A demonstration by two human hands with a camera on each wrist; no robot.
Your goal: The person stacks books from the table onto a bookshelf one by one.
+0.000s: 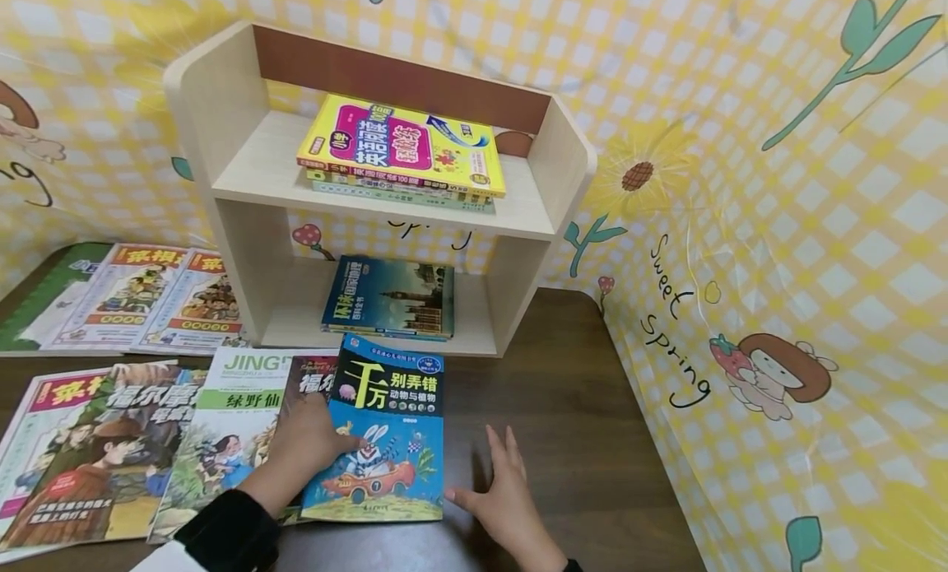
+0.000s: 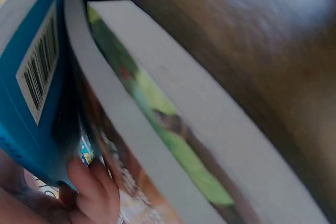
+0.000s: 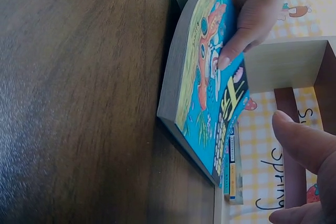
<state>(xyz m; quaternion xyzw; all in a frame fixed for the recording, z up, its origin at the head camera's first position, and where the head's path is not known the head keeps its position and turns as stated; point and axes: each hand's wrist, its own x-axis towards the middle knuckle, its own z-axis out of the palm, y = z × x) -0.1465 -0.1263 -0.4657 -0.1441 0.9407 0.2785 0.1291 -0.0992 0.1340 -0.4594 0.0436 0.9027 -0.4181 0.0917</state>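
The left hand's (image 1: 305,442) grip pinches the blue rabbit-cover book (image 1: 396,444) at nine o'clock, six o'clock from the wooden bookshelf (image 1: 520,288); the right hand's (image 1: 505,491), spread and empty, nears four o'clock.

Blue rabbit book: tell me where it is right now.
In the head view, the blue rabbit book is low, left of centre, in front of the shelf, between the left hand gripping it and the right hand.

Left fingers (image 1: 346,444) holding blue book (image 1: 392,432), bookshelf (image 1: 255,160)
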